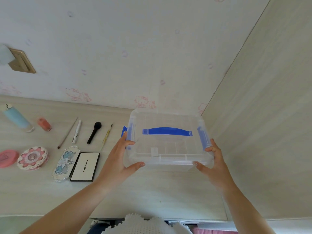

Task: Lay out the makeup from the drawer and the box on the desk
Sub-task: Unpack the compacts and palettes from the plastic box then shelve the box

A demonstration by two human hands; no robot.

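Note:
A clear plastic box [168, 149] with a blue lid handle and blue side clips sits at the back right of the desk [152, 191], in the corner. My left hand [121, 159] grips its left end and my right hand [212, 164] grips its right end. The lid is on and nothing shows inside. Makeup lies in rows to the left: a white palette [85, 166], an ornate blue-silver palette [65, 163], a flower-patterned compact [33, 157], a pink compact [7, 157], a black brush [94, 132] and thin brushes and pencils.
A light blue tube [16, 118] and a small coral bottle [44, 124] stand at the far left. A wall with cartoon-cat wallpaper runs behind the desk, and a side panel [261, 132] closes the right. A wall socket [22, 60] sits upper left.

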